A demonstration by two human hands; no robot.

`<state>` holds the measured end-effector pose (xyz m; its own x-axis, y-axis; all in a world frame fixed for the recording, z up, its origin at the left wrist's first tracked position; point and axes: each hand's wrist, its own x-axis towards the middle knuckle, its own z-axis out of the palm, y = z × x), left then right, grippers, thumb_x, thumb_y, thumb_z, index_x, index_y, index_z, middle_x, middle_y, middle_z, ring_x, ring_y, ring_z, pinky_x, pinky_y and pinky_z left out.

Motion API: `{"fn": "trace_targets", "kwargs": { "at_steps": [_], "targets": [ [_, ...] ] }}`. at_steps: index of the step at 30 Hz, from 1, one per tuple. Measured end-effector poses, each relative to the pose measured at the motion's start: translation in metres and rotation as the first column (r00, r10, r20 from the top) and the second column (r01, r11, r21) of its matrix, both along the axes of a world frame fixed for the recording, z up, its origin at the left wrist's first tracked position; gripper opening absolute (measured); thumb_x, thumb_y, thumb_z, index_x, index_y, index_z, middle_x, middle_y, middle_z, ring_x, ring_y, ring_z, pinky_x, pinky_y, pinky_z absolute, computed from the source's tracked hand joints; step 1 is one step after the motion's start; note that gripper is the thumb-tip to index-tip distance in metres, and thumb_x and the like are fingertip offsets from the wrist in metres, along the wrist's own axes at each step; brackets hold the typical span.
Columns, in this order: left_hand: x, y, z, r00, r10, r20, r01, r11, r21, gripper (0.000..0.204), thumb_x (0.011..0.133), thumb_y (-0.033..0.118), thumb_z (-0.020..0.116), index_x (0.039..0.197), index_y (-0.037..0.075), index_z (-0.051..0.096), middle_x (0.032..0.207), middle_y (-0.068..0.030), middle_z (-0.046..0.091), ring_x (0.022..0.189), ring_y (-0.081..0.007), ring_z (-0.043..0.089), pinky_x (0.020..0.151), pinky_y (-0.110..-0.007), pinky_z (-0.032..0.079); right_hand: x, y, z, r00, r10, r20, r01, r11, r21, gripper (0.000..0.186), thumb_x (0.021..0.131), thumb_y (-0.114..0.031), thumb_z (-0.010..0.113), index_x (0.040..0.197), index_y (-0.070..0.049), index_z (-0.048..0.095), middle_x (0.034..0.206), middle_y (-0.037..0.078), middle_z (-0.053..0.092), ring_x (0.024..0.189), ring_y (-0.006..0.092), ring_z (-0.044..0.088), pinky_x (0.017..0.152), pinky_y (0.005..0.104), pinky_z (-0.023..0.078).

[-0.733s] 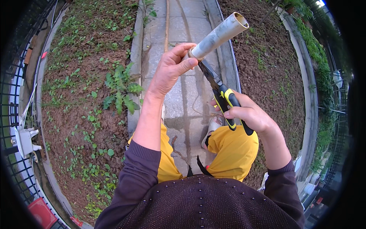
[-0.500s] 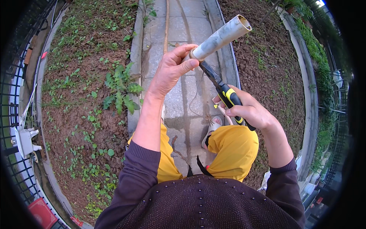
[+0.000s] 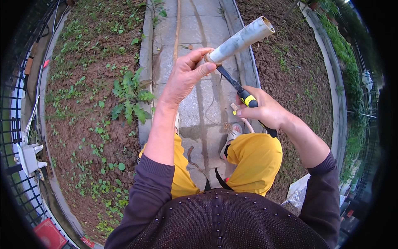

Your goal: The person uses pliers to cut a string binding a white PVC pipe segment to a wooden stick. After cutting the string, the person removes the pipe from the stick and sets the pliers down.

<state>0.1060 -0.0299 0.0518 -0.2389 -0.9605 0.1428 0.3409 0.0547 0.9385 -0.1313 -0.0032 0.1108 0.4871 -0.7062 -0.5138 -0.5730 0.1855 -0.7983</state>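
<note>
My left hand (image 3: 188, 74) is closed, its thumb and fingers pinching the lower end of a grey, weathered pipe (image 3: 241, 40). The pipe slants up to the right, and its hollow end faces away from me. A brownish ring (image 3: 208, 57) circles it beside my fingertips. In my right hand (image 3: 265, 108) are pliers (image 3: 249, 99) with black and yellow handles, gripped with the handles close together. Their dark jaws reach the pipe at the ring, next to my left thumb; the jaw tips are partly hidden there.
I stand on a paved path (image 3: 188, 106) between soil beds. Leafy weeds (image 3: 132, 97) grow at the left edge. A long wooden stick (image 3: 177, 29) lies ahead, and a pale stick end (image 3: 244, 118) shows by my right foot. Clear plastic (image 3: 296, 195) lies at right.
My right hand has squeezed the plier handles together and shifted slightly up; its elbow has swung outward to the right. My left hand and the pipe have hardly moved.
</note>
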Motion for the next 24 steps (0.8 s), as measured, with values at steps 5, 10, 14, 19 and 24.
{"fn": "trace_targets", "kwargs": {
  "at_steps": [5, 10, 14, 19, 24],
  "targets": [
    [-0.004, -0.002, -0.007, 0.999, 0.045, 0.031, -0.045, 0.999, 0.013, 0.049, 0.089, 0.028, 0.072, 0.129, 0.001, 0.059, 0.095, 0.0023, 0.062, 0.084, -0.0054, 0.057, 0.077, -0.020, 0.047, 0.000, -0.008, 0.013, 0.980, 0.056, -0.189, -0.095, 0.975, -0.202, 0.035, 0.074, -0.022, 0.069, 0.093, 0.003, 0.054, 0.073, 0.013, 0.056, 0.071, 0.0214, 0.055, 0.071, 0.0382, 0.047],
    [-0.010, -0.002, -0.009, 0.997, 0.072, 0.041, -0.072, 0.997, 0.010, 0.048, 0.090, 0.028, 0.071, 0.127, 0.001, 0.058, 0.093, 0.0020, 0.062, 0.082, -0.0056, 0.056, 0.076, -0.020, 0.046, -0.002, -0.006, 0.000, 0.983, 0.019, -0.181, -0.070, 0.958, -0.278, 0.037, 0.074, -0.020, 0.067, 0.098, 0.005, 0.054, 0.072, 0.016, 0.056, 0.071, 0.0245, 0.056, 0.072, 0.0396, 0.047],
    [-0.012, -0.001, -0.007, 0.997, 0.064, 0.042, -0.064, 0.998, -0.008, 0.047, 0.090, 0.027, 0.070, 0.128, 0.002, 0.058, 0.092, 0.0015, 0.062, 0.081, -0.0060, 0.056, 0.075, -0.021, 0.046, -0.003, -0.002, -0.011, 0.991, 0.011, -0.136, -0.052, 0.954, -0.295, 0.040, 0.074, -0.021, 0.067, 0.103, 0.003, 0.053, 0.078, 0.016, 0.056, 0.075, 0.0231, 0.055, 0.075, 0.0379, 0.047],
    [-0.015, 0.003, 0.000, 0.997, 0.071, -0.032, -0.072, 0.997, -0.037, 0.044, 0.089, 0.026, 0.072, 0.126, 0.005, 0.060, 0.087, 0.0043, 0.059, 0.078, -0.0046, 0.051, 0.072, -0.021, 0.044, -0.008, -0.012, 0.002, 0.988, 0.144, -0.059, -0.148, 0.986, -0.079, 0.041, 0.075, -0.023, 0.066, 0.107, -0.001, 0.053, 0.087, 0.008, 0.056, 0.085, 0.0188, 0.054, 0.081, 0.0333, 0.045],
    [-0.010, 0.001, -0.002, 0.998, 0.055, -0.022, -0.056, 0.997, -0.052, 0.050, 0.090, 0.030, 0.071, 0.130, 0.004, 0.057, 0.095, -0.0003, 0.065, 0.083, -0.0079, 0.058, 0.078, -0.023, 0.047, -0.007, -0.008, 0.001, 0.984, 0.092, 0.155, -0.112, 0.986, 0.125, 0.043, 0.077, -0.024, 0.066, 0.113, -0.006, 0.051, 0.092, 0.002, 0.053, 0.090, 0.0130, 0.050, 0.083, 0.0291, 0.042]
  ]
}}
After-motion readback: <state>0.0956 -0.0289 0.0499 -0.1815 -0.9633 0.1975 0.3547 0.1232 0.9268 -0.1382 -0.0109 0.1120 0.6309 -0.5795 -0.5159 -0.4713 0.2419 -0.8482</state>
